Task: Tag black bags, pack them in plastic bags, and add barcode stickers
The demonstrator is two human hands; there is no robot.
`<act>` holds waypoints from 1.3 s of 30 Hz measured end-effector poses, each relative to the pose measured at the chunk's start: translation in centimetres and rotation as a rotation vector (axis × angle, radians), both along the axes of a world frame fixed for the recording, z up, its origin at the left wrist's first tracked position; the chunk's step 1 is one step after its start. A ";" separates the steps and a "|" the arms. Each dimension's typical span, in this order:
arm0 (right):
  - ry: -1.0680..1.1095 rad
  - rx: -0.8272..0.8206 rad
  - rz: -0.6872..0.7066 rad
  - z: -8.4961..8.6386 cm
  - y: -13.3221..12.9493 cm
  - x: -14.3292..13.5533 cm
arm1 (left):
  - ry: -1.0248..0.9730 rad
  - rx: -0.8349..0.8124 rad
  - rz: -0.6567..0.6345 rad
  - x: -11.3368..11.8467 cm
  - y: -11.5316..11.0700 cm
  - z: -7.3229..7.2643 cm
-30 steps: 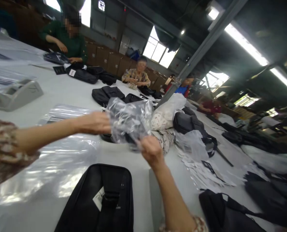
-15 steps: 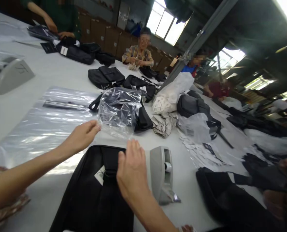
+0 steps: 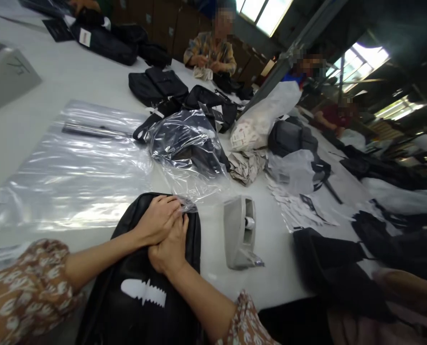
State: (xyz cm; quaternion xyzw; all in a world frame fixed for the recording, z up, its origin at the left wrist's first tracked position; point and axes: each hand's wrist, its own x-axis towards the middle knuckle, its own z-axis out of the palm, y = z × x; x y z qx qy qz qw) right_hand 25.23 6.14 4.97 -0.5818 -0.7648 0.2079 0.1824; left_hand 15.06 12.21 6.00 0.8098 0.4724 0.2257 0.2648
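A black backpack (image 3: 134, 268) lies in front of me, and a white toothed piece (image 3: 143, 291) rests on it. My left hand (image 3: 159, 218) and my right hand (image 3: 170, 249) press together over its top end, fingers curled in and partly overlapping. What they grip between them is hidden. Just past my fingertips, the edge of a clear plastic bag (image 3: 188, 187) bunches against the backpack's top. That plastic spreads over another black bag (image 3: 209, 155) beyond.
Flat clear plastic sheets (image 3: 73, 182) lie to the left with a dark rod (image 3: 95, 130) on top. A grey tape dispenser (image 3: 237, 235) stands close on the right. Black bags (image 3: 158, 86), crumpled paper (image 3: 247, 165) and a metal post (image 3: 292, 57) are farther off; people work around the table.
Both hands have come together on the backpack's top end; before, they were apart, the left near the clear plastic. The plastic has shifted towards me. The view has tipped downward.
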 end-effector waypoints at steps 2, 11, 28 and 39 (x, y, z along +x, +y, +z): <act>-0.013 -0.082 0.027 2.5 -0.2 0.0 | 0.023 0.001 0.008 -0.1 0.5 1.1; -0.110 -0.013 0.210 5.9 -11.9 -0.2 | 0.121 0.160 0.014 -1.9 -2.7 0.7; -0.072 0.222 0.194 1.5 -12.8 1.0 | -0.049 0.150 0.034 -2.3 -3.8 2.9; -0.037 0.506 -0.576 8.6 2.5 10.3 | -0.231 0.149 0.026 -4.5 1.9 7.3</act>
